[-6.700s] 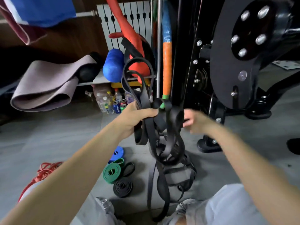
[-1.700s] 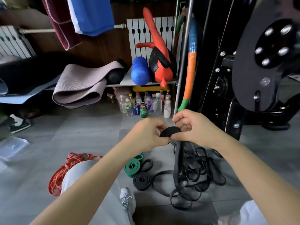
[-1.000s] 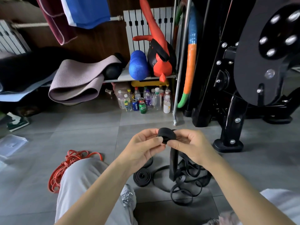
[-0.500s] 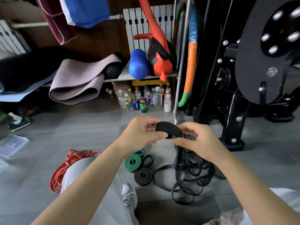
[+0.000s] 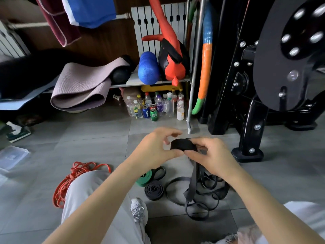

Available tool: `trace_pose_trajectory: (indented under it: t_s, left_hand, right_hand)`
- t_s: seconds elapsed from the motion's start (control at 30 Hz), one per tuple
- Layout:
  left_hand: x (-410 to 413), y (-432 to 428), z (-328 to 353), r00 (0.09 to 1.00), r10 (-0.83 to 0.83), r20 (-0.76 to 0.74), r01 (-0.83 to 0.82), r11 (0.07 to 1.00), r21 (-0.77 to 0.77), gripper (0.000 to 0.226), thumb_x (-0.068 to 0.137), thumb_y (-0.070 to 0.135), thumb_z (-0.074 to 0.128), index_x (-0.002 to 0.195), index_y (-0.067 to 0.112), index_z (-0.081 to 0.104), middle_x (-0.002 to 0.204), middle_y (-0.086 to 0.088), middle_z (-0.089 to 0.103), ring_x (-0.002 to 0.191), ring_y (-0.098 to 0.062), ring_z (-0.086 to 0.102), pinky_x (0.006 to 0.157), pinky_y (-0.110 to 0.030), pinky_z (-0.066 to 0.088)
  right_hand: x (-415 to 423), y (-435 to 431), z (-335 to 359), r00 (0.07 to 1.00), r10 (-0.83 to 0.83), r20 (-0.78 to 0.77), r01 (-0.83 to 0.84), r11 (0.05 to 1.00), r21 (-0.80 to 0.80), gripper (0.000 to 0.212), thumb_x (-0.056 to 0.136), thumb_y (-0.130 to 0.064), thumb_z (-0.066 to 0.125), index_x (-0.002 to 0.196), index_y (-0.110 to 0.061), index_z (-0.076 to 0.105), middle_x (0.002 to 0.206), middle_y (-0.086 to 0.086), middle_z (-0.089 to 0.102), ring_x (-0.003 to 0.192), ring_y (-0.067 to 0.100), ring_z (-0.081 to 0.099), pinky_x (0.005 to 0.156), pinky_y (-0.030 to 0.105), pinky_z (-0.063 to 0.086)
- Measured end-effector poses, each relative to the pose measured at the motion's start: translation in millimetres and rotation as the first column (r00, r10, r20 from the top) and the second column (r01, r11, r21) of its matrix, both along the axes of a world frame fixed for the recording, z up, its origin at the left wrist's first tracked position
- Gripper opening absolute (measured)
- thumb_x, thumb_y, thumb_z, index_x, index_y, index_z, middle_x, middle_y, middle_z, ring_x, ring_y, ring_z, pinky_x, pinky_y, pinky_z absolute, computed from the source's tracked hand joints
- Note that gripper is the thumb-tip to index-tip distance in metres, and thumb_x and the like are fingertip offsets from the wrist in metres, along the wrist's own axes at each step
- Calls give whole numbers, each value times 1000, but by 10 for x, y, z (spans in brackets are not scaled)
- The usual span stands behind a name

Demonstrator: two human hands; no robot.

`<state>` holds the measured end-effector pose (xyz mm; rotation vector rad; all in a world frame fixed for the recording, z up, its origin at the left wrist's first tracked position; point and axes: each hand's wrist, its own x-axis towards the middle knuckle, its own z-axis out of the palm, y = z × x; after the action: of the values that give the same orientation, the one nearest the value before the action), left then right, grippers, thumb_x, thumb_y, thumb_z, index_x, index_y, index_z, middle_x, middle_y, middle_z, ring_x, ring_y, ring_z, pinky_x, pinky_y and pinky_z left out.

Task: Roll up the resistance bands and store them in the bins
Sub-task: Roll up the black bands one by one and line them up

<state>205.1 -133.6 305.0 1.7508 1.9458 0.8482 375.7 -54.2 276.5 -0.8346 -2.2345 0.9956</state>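
Two hands [image 5: 156, 150] [image 5: 213, 158], one part-rolled black band [image 5: 182, 145], two rolled bands [image 5: 144, 178] [image 5: 154, 190], one red tangle [image 5: 70, 178], one foam roller [image 5: 148, 68]

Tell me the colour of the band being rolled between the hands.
The band is black; the head view shows it.
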Motion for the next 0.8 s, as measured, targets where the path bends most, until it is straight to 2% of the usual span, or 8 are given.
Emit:
trace_pose_trajectory:
  t_s: [0.1,0.2,0.3,0.37,0.5,0.63,0.7,0.8]
  left_hand:
    - [33,65,180,959,-102,-263,89,994,-59,27,80,28,69,107,31,65,89,19,53,68,5,47,62,-15,34]
    - [31,101,265,957,-99,-273,93,995,-37,21,81,25,69,101,28,66,79,13,56,69,-5,51,67,-24,42]
    - [-36,102,310,990,-41,135,34,998,52,22,79,15,73,86,33,62,69,11,64,56,-3,55,60,-21,47]
    - [-45,99,314,906,-45,421,4,995,96,28,80,5,71,88,31,64,63,10,66,53,-4,57,56,-17,47]
    - [16,191,266,532,-141,835,-49,979,196,22,75,5,67,96,13,68,75,2,69,56,-7,58,58,-18,51]
    - [128,331,217,278,-137,951,-51,986,157,25,74,9,63,99,7,65,75,-2,66,54,-6,56,56,-16,51]
    - [138,368,236,364,-100,926,-32,992,119,23,79,4,63,102,8,63,77,0,67,57,-7,57,56,-18,50]
    - [61,410,378,901,-13,433,-36,994,105,27,83,6,67,107,16,61,93,8,64,68,-10,56,64,-20,46]
  right_hand:
    - [-28,39,91,988,35,148,-53,991,120,18,82,-27,69,100,-27,72,88,-9,65,83,5,59,75,31,50]
    - [-11,107,188,995,45,88,-52,995,80,18,78,-26,75,93,-32,69,83,-17,64,82,-1,59,74,19,47]
    - [28,176,257,998,32,-60,-36,998,-58,29,72,-26,79,91,-40,62,85,-21,67,85,-7,60,78,10,46]
    - [17,202,305,989,27,-147,-44,992,-115,29,71,-22,79,87,-41,64,82,-24,70,83,-6,63,80,12,48]
    - [-76,220,416,938,53,-344,-116,979,-166,32,73,-9,76,87,-37,68,84,-21,72,84,0,68,77,13,51]
    - [-78,254,485,901,23,-434,-123,972,-202,28,79,-6,71,90,-32,70,90,-11,74,88,6,70,77,14,51]
    - [-39,306,510,929,19,-369,-88,981,-171,31,79,-5,71,90,-34,69,88,-12,74,85,8,70,78,17,53]
    - [-22,413,538,988,1,-158,-14,996,-84,28,79,-10,73,92,-34,69,83,-5,75,79,14,69,81,29,56]
